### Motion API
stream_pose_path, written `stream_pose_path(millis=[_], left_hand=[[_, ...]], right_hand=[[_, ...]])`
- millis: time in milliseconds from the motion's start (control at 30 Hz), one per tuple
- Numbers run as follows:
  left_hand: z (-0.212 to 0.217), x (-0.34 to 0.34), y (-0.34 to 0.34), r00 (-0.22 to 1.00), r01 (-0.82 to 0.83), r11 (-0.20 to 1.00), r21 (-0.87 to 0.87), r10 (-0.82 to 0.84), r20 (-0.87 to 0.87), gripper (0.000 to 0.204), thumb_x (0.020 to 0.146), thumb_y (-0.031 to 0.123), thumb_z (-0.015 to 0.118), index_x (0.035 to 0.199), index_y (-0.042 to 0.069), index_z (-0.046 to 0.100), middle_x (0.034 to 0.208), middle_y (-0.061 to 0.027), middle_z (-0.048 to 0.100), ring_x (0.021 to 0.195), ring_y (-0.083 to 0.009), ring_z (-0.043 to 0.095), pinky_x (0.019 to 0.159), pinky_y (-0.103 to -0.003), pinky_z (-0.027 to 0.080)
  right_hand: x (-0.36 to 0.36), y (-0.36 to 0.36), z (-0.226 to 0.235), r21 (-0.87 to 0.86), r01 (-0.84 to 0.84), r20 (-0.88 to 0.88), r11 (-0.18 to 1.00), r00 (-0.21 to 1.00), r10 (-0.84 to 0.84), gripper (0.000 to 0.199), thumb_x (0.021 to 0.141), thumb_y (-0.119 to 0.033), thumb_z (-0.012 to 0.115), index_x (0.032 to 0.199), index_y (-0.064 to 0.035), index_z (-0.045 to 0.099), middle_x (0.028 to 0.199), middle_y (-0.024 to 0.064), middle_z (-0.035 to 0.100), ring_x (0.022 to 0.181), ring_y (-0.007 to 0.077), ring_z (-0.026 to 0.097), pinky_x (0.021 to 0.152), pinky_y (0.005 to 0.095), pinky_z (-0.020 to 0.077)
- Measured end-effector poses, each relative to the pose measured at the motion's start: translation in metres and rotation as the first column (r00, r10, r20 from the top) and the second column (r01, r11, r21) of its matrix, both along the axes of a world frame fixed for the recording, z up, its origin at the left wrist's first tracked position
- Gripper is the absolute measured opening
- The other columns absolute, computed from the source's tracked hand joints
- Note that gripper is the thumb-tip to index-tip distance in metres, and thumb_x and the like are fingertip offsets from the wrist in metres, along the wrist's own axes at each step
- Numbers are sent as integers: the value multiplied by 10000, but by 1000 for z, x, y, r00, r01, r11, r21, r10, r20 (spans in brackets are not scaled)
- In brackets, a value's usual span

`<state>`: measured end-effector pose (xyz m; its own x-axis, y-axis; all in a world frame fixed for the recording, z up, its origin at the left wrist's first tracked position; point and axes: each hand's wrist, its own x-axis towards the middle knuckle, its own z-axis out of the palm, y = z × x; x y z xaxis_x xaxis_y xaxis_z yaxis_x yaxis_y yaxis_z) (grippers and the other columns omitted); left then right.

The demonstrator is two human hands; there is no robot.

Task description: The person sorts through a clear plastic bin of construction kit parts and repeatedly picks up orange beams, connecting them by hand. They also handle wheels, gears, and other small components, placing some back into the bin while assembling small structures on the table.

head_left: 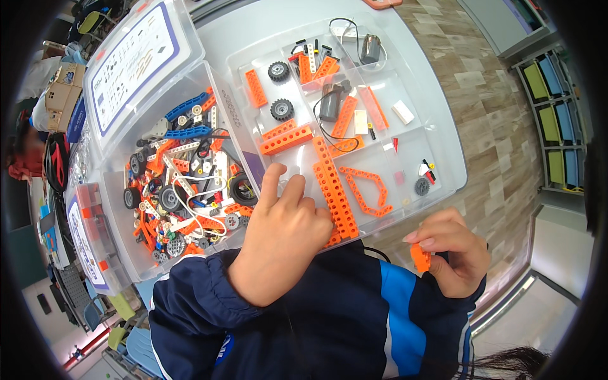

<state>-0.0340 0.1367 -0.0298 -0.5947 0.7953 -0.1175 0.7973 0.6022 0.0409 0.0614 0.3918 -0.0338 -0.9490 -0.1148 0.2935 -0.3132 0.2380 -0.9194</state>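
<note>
My right hand [457, 253], off the tray's near right corner, pinches a small orange building brick [420, 258] between thumb and fingers. Over the tray's near left part is my left hand [285, 228], its index finger stretched out and the other fingers partly bent; nothing shows in it. Just right of that hand lie long orange studded beams [335, 190] side by side. Beyond its fingertips is an orange beam with holes [286, 140]. An angled orange frame of linked beams [382, 190] rests in the compartment to the right.
The clear divided tray [437, 180] also holds black wheels [281, 109], grey motors with cables [330, 106] and white blocks [402, 112]. At the left, a deep clear bin [142, 269] is heaped with mixed bricks, wheels and wires. Its lid [136, 69] stands raised behind.
</note>
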Motion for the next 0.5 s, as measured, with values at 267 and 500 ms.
stream_pose_path(millis=[267,500], left_hand=[[9,1,-3,997,-11,996,92,3,82,98,746,33,703,842,47,721,811,-35,658,1071,-231,626,1198,-595,289],[51,34,-42,977,-206,867,454,209,46,96,757,65,746,839,28,778,843,-51,700,999,-229,710,1082,-520,480]], right_hand=[[-23,-15,22,128,-55,40,990,998,50,335,795,-38,791,1122,20,742,1070,155,773,950,319,694,857,386,553],[-58,-36,37,299,-247,105,922,968,226,387,767,58,752,1152,27,722,1083,160,748,993,331,681,886,393,544]])
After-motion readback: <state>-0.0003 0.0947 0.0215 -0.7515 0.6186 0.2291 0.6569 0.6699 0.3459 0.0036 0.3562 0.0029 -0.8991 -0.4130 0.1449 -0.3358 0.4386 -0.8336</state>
